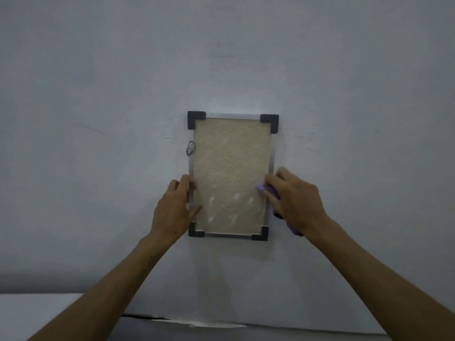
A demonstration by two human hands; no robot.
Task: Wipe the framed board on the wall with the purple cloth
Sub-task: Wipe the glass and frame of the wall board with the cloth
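A framed board (231, 168) hangs upright on the pale wall, with a beige rough panel, a thin silver frame and dark plastic corners. My left hand (176, 207) grips its lower left edge, thumb on the panel and fingers curled round the frame. My right hand (294, 198) holds the purple cloth (267, 189) bunched against the board's lower right edge. Part of the cloth hangs out below that hand's wrist. Most of the cloth is hidden under the hand.
A small metal hanger (190, 148) sticks out from the board's left side. The wall (98, 119) around the board is bare. A white surface (37, 313) lies below at the left, with a torn strip (197, 323) along the wall's foot.
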